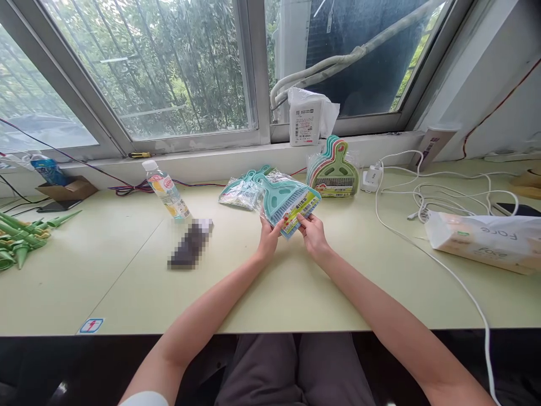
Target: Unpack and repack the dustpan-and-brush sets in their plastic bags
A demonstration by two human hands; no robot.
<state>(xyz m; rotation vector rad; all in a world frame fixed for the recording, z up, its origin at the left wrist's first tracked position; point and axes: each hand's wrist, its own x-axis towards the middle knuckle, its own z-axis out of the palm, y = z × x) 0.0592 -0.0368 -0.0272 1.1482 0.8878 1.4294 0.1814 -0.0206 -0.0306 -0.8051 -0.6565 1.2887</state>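
Note:
Between my two hands is a teal mini dustpan and brush set (279, 197) in clear wrapping, with a yellow-green label along its lower edge. My left hand (269, 235) grips its lower left corner, and my right hand (313, 232) pinches the label side. The set is tilted and held above the table. Just behind it on the left, more teal wrapped sets (243, 190) lie in a loose pile. To the right, several sets in green, pink and teal (338, 172) stand stacked against the wall, a green one in front.
A drink bottle (167, 189) and a blurred dark object (190, 245) are on the left, with green artificial leaves (21, 242) beyond. White cables (448, 194) and a tissue pack (486, 242) occupy the right. A white package (305, 121) stands on the sill.

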